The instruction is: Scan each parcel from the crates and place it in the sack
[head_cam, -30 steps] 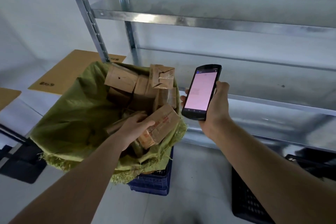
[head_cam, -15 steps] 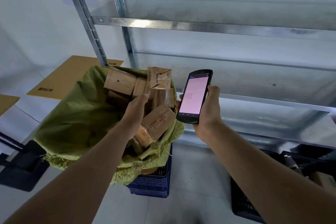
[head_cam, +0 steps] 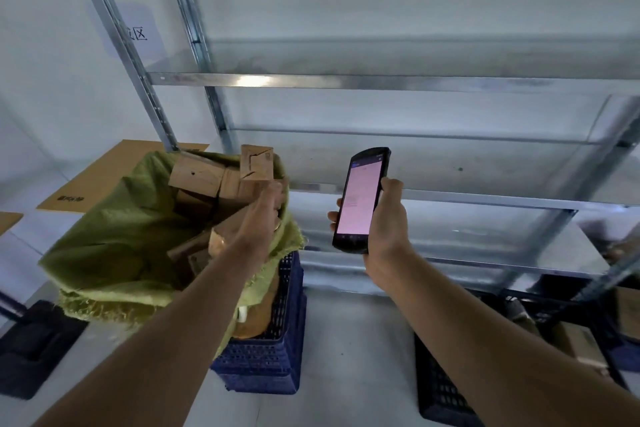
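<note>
Item one, the left hand (head_cam: 262, 218): we find it over the right rim of the sack (head_cam: 114, 236), its back turned to us, fingers (head_cam: 273, 191) nearly straight and close together, nothing seen in its hold. Whether it touches the sack's cloth we cannot tell. Item two, the right hand (head_cam: 384, 224): raised to the right of the sack and apart from it, fingers and thumb wrapped round a dark handheld scanner (head_cam: 360, 198), which stands upright with its lit pink screen towards us. Item three, the sack itself: green woven cloth, mouth wide open, frayed edge folded outward and down. Item four, the parcels (head_cam: 195, 175): brown cardboard boxes heaped inside the sack, several rising above its far rim, one tilted just below the left hand. Item five, a blue crate (head_cam: 266, 357): perforated, under the sack's right side, the cloth draped over its top. Item six, a black crate (head_cam: 440, 381): on the floor to the right of the sack, well apart from it. Item seven, brown cartons (head_cam: 578, 343): farther right of the sack, blurred, low beneath the shelving (head_cam: 381, 83). Item eight, the shelving: grey metal, standing behind the sack. Item nine, a flat cardboard sheet (head_cam: 104, 177): on the floor behind the sack, to its left.
</note>
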